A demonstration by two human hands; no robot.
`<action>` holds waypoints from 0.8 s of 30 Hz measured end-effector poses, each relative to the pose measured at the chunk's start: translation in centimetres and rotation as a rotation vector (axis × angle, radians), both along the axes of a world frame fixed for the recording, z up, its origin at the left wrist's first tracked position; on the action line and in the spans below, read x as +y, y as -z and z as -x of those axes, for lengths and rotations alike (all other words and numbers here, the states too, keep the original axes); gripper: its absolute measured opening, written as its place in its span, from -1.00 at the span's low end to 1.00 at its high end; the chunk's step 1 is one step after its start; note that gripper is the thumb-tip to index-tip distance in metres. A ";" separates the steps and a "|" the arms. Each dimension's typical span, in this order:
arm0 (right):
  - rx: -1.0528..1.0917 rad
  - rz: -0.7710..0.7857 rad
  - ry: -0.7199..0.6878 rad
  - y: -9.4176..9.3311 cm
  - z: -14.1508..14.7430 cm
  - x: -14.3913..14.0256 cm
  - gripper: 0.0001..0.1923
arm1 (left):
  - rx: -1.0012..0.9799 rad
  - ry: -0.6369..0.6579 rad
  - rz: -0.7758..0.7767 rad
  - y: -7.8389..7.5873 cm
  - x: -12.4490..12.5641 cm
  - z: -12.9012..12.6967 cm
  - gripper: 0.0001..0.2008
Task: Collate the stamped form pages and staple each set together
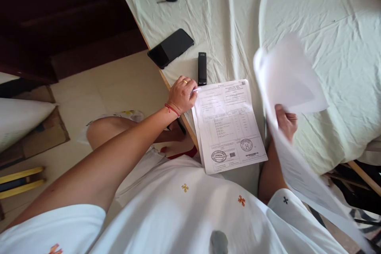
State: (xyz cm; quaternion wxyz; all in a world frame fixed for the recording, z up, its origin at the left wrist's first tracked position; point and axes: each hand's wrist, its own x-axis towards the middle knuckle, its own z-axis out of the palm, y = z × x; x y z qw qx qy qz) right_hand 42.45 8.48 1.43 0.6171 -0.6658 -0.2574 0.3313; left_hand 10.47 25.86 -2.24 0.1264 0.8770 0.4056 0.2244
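Out across the front went the bare left forearm (133, 151), slanting forward and inward to a left hand (183, 96) turned knuckles up, its fingers bent and thumb pinched in against them! Over on the other flank, the bare right forearm (269, 168), partly hidden, pointed forward, and there the right hand (287, 125) was clenched, thumb extended, the visible fingers curled tightly inward.

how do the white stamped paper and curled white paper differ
The white printed paper with dark stamps lies nearly flat, the left hand at its corner; the curled white paper is held up in the right hand. The stamped paper looks sharper, the curled paper blurred. Both are white.
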 end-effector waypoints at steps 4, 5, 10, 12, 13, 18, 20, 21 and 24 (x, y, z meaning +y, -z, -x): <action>-0.118 0.033 -0.062 0.3 0.9 0.2 -0.69 | -0.002 0.002 0.018 0.0 0.0 0.0 -0.98; -0.156 0.042 -0.106 0.5 0.9 0.4 -0.71 | -0.002 0.003 0.016 0.0 0.0 0.0 -0.97; -0.337 0.068 -0.216 1.1 0.4 0.8 -0.74 | -0.009 0.014 -0.011 0.1 0.1 0.1 -0.91; -0.444 0.093 -0.209 1.1 0.4 0.8 -0.73 | -0.006 0.015 -0.026 0.1 0.1 0.1 -0.89; -0.498 0.108 -0.207 1.1 0.5 0.8 -0.71 | -0.004 0.016 -0.031 0.0 0.1 0.1 -0.87; -0.694 0.155 -0.213 0.7 0.9 0.8 -0.64 | -0.021 0.022 -0.019 -0.2 0.0 0.0 -0.75; -0.730 0.157 -0.220 0.7 1.2 0.8 -0.63 | -0.028 0.024 -0.025 -0.2 0.0 0.0 -0.71; -0.736 0.155 -0.223 0.7 1.3 0.9 -0.63 | -0.028 0.025 -0.031 -0.1 0.0 0.0 -0.71; -0.713 0.147 -0.227 0.7 1.6 1.0 -0.65 | -0.023 0.025 -0.034 0.1 0.0 0.0 -0.74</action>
